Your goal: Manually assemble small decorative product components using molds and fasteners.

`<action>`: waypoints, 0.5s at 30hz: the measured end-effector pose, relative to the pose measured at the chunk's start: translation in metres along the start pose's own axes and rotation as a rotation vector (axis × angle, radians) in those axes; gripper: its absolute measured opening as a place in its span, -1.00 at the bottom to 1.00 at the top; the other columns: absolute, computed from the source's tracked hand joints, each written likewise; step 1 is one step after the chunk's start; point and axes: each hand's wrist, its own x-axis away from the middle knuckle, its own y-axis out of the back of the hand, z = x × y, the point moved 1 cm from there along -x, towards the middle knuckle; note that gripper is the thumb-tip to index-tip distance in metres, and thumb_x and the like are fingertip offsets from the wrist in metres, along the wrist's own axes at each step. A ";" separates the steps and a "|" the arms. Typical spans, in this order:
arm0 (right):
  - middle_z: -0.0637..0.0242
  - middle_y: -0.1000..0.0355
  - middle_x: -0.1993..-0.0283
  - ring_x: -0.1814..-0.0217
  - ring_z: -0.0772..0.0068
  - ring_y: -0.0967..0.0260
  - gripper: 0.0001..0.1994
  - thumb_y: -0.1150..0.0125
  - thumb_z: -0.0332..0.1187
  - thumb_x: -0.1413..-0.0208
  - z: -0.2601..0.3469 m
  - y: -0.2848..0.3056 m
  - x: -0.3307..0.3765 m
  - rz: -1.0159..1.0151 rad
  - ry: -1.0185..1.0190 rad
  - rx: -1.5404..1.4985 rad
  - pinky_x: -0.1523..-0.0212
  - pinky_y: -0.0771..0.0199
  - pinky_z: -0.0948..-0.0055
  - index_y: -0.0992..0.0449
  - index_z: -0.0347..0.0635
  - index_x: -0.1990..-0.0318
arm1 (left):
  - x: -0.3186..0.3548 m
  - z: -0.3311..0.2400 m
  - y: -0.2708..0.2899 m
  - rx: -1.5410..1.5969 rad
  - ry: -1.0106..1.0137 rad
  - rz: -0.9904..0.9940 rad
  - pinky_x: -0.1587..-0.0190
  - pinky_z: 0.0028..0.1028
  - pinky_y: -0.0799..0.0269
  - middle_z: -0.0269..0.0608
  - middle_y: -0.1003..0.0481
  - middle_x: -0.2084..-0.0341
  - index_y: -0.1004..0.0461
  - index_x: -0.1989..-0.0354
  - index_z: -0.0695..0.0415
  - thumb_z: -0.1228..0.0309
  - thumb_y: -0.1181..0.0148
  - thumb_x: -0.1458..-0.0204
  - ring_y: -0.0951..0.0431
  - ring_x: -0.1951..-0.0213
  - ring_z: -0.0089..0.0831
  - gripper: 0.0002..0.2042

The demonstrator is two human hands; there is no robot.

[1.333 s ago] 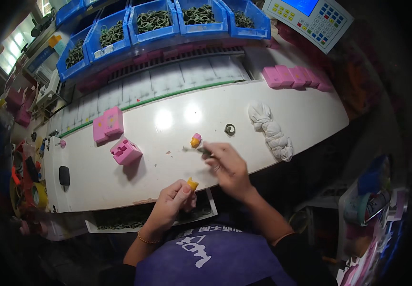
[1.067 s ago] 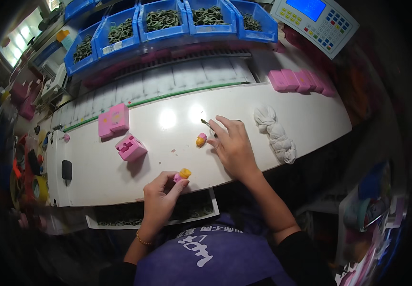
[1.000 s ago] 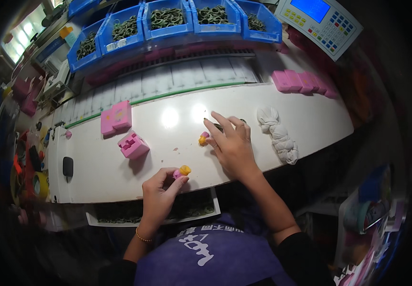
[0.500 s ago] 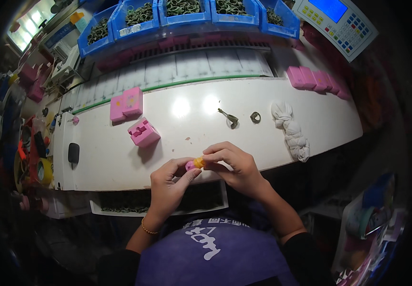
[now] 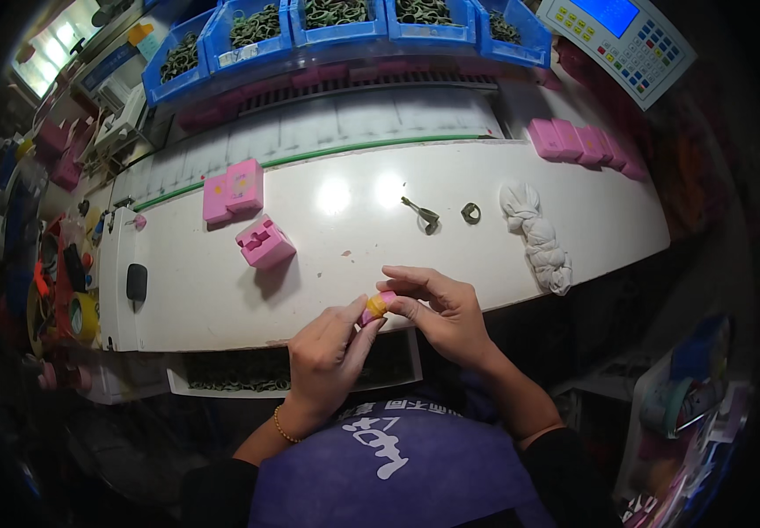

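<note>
Just over the front edge of the white table (image 5: 195, 308), a small pink piece with a yellow band (image 5: 377, 306) around its middle sits between my hands. My left hand (image 5: 323, 352) pinches its lower left end between thumb and fingers. At the upper right end, my right hand (image 5: 450, 321) presses with the thumb, its fingers curved above. The fingers partly cover the piece, so its full shape is hidden. A pink block (image 5: 267, 246) with a cross-shaped slot in its top stands to the left of my hands. Beyond them lie a dark green forked piece (image 5: 421, 214) and a dark green ring (image 5: 470, 213).
Two pink blocks (image 5: 244, 187) stand at the back left, and a row of pink blocks (image 5: 565, 141) at the back right. White twisted cloth (image 5: 536, 238) lies on the right. Blue bins (image 5: 340, 33) of green rings line the back. An open drawer (image 5: 177, 378) holds dark green pieces.
Both hands have shifted slightly to the right with the banded pink piece. It has been turned, and the right thumb now presses its right end, where pink shows beyond the yellow band.
</note>
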 end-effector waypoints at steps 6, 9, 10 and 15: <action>0.17 -0.50 -0.03 -0.08 0.45 -0.46 -0.50 -0.15 -0.52 -0.28 -0.009 0.004 0.005 0.110 -0.081 -0.311 -0.14 -0.46 0.43 -0.25 -0.27 -0.36 | -0.003 -0.001 0.006 0.352 0.152 0.250 0.30 -0.46 -0.51 -0.10 -0.60 0.29 -0.38 -0.29 0.16 0.54 -0.46 0.08 -0.56 0.43 -0.50 -0.33; 0.19 -0.48 -0.01 -0.05 0.48 -0.45 -0.39 -0.16 -0.57 -0.26 -0.007 0.005 0.008 0.187 -0.232 -0.487 -0.11 -0.47 0.47 -0.11 -0.26 -0.44 | -0.006 0.005 0.005 0.538 0.196 0.439 0.07 -0.49 -0.55 -0.12 -0.62 0.16 -0.31 -0.36 0.13 0.62 -0.44 0.09 -0.62 0.25 -0.51 -0.26; 0.18 -0.48 -0.02 -0.05 0.47 -0.45 -0.40 -0.18 -0.56 -0.25 -0.004 0.006 0.008 0.188 -0.229 -0.491 -0.10 -0.47 0.47 -0.15 -0.27 -0.42 | -0.006 0.006 0.003 0.623 0.251 0.455 0.03 -0.48 -0.56 -0.18 -0.61 0.25 -0.36 -0.31 0.16 0.66 -0.42 0.09 -0.62 0.20 -0.53 -0.31; 0.08 -0.46 -0.10 -0.15 -0.02 -0.37 -0.52 -0.27 -0.50 -0.12 0.013 0.065 -0.005 -0.429 0.433 0.839 -0.22 -0.35 0.14 -0.40 -0.22 -0.23 | -0.007 0.015 -0.004 0.540 0.352 0.371 0.10 -0.48 -0.59 -0.22 -0.52 0.24 -0.45 -0.11 0.25 0.68 -0.44 0.12 -0.59 0.24 -0.55 -0.46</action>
